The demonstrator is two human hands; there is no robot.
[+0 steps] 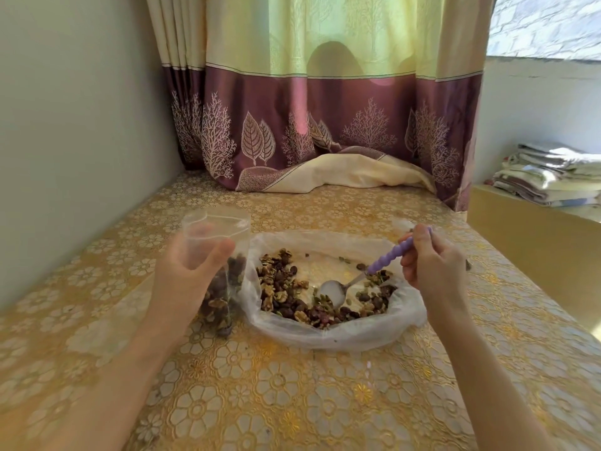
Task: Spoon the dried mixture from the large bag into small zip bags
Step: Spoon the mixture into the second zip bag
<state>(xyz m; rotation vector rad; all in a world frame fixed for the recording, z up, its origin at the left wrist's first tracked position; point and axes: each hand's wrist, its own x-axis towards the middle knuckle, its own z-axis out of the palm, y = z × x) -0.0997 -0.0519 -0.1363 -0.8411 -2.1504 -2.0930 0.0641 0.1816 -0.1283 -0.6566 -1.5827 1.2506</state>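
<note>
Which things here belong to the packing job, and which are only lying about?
Belong to the job:
large bag of dried mixture
small zip bag, in left hand
spoon, in right hand

Only lying about:
curtain
folded cloths

Large bag (335, 333) lies open on the table (292, 402), centre, with the dried mixture (286, 288) inside and the spoon (357, 278) bowl down in it, handle running up to the right hand (435, 271) at the bag's right edge. Small zip bag (221, 271) stands just left of the large bag, touching it, held upright by the left hand (188, 275). Curtain (325, 125) hangs behind the large bag, hem on the table; folded linens (549, 177) sit far right, off the table.
</note>
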